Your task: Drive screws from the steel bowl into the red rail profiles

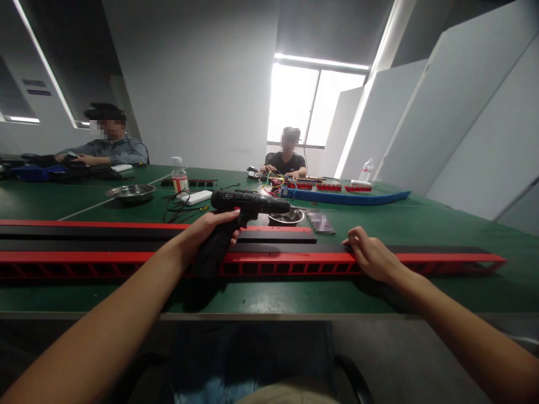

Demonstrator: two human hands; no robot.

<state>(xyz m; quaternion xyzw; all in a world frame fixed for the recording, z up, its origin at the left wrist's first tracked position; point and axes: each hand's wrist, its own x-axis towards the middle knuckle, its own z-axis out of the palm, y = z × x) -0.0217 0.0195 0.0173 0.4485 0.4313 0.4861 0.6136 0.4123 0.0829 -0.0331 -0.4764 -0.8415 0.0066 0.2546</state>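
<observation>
My left hand (219, 224) is wrapped round the grip of a black power drill (248, 200), whose chuck points right. The drill is held above a long red and black slotted rail (295, 258) that lies along the near side of the green table. Over the rail's right part, my right hand (367, 253) has its fingers curled together at the black top surface; whatever they pinch is too small to make out. A second, shorter red and black piece (273, 235) lies just behind the rail.
Behind the rails stand a metal bowl (286, 216), a metal dish (131, 193), a bottle (179, 178), a white box (197, 197) with cables and a long blue strip (345, 197). Two people sit at the far side, one by coloured wires.
</observation>
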